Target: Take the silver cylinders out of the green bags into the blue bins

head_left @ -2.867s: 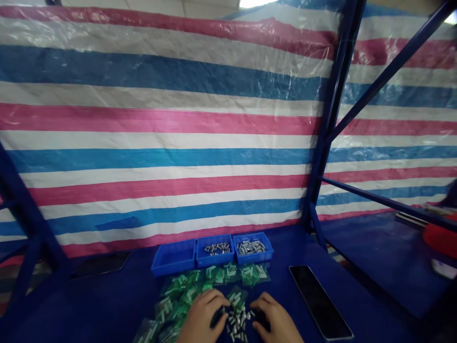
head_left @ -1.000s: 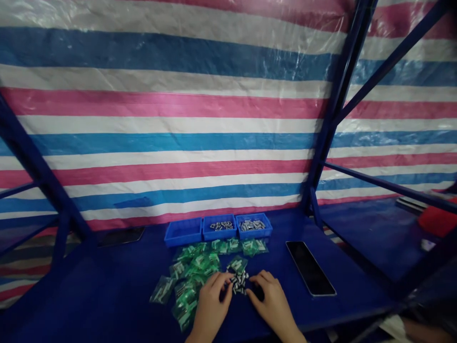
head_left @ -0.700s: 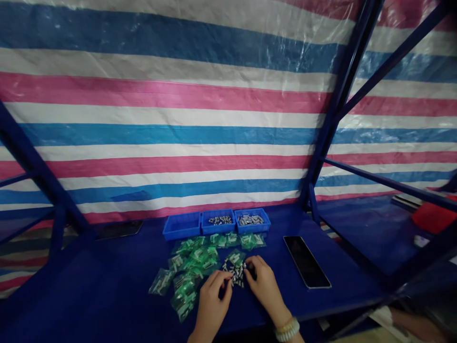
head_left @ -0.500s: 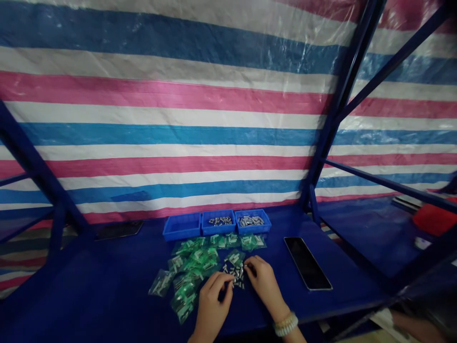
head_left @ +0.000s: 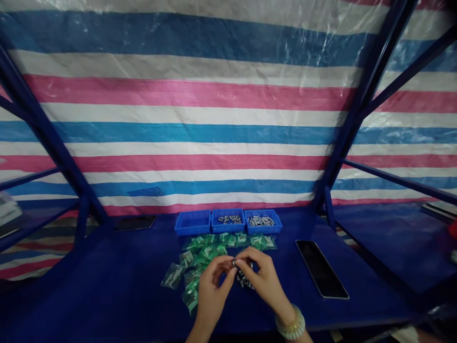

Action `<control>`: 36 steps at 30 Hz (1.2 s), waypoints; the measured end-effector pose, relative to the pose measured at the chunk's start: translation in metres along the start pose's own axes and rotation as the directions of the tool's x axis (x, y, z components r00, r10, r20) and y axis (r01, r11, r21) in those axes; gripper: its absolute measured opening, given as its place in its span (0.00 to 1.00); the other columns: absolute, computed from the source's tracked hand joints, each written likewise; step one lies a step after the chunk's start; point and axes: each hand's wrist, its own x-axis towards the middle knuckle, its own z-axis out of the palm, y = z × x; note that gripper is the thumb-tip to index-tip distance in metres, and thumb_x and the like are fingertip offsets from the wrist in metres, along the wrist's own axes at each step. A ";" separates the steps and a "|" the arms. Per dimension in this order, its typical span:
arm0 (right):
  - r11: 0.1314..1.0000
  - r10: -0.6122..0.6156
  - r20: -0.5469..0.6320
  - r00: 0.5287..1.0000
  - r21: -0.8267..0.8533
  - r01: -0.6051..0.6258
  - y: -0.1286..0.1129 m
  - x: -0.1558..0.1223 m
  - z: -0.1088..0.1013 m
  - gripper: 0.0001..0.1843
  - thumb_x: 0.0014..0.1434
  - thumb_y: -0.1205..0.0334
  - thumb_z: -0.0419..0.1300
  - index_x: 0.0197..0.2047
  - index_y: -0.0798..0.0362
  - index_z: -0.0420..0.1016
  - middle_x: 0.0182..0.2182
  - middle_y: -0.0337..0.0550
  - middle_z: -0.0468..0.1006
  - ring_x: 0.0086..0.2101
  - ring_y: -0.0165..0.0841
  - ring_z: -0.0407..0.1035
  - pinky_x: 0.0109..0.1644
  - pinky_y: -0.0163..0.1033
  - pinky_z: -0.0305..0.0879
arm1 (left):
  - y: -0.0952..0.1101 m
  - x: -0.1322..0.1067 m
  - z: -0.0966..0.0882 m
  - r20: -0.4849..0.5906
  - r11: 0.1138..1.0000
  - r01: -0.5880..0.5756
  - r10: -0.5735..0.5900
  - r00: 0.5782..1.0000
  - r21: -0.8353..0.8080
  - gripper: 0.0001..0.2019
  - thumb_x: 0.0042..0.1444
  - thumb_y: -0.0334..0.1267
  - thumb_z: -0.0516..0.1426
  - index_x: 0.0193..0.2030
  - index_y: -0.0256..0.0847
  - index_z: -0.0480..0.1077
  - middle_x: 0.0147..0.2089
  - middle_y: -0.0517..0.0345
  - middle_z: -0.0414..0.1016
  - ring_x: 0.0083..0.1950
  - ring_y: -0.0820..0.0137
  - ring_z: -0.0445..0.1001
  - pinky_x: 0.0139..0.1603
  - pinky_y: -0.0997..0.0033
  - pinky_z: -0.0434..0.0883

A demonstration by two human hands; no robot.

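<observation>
- Left hand (head_left: 211, 288) & right hand (head_left: 263, 281) meet fingertip to fingertip just above the counter (head_left: 107, 295), near the middle of its front edge; both pinched narrow on one small metal part (head_left: 233, 263) held btwn them, lifted clear of the surface. Looks like a two-handed hold for fine fiddling, though too small to tell what's being done to it.
- Loose metal parts (head_left: 244, 280) lie under/behind the right hand, close by, so prob. the stock being picked from.
- Green bags (head_left: 200, 252) spread w/in easy reach, from the left hand toward the back edge.
- Three blue trays (head_left: 228, 222) in a row at the back edge: left one looks bare, middle & right hold metal pieces, sorted apart.
- Phone (head_left: 321, 275) flat toward the right edge, out of the work area; another dark phone (head_left: 134, 223) at back left.
- Bead bracelet (head_left: 291, 326) on right wrist.
</observation>
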 end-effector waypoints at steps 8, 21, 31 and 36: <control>0.974 0.170 -0.039 0.985 0.156 -0.162 0.029 -0.010 0.019 0.23 0.65 0.47 0.53 0.38 0.57 0.80 0.28 0.43 0.78 0.30 0.34 0.71 0.33 0.34 0.65 | -0.009 0.039 0.005 0.005 0.931 -0.267 0.275 0.961 0.249 0.05 0.56 0.37 0.59 0.36 0.40 0.75 0.31 0.58 0.72 0.33 0.69 0.73 0.37 0.72 0.73; 0.897 0.053 -0.143 0.988 -0.429 -0.110 0.060 -0.058 -0.010 0.08 0.59 0.56 0.61 0.33 0.51 0.75 0.25 0.41 0.74 0.28 0.37 0.70 0.40 0.41 0.68 | -0.025 0.067 -0.007 0.024 0.858 -0.250 0.268 0.963 0.448 0.09 0.57 0.37 0.55 0.43 0.40 0.73 0.35 0.56 0.77 0.31 0.68 0.73 0.35 0.68 0.72; 0.882 0.086 -0.044 0.995 -0.462 -0.097 0.069 -0.061 0.002 0.10 0.58 0.74 0.55 0.35 0.51 0.74 0.31 0.43 0.76 0.34 0.38 0.72 0.39 0.40 0.67 | -0.027 -0.016 0.002 0.012 0.887 -0.169 0.182 0.983 0.430 0.07 0.59 0.36 0.54 0.36 0.41 0.74 0.28 0.60 0.73 0.29 0.69 0.71 0.33 0.72 0.69; 0.941 0.097 -0.118 0.988 -0.312 -0.129 0.071 -0.062 -0.002 0.09 0.59 0.71 0.55 0.36 0.52 0.76 0.31 0.44 0.77 0.33 0.38 0.73 0.38 0.40 0.69 | -0.027 -0.020 0.006 0.039 0.909 -0.150 0.146 0.988 0.388 0.07 0.59 0.35 0.54 0.36 0.41 0.74 0.28 0.59 0.73 0.29 0.69 0.71 0.33 0.71 0.69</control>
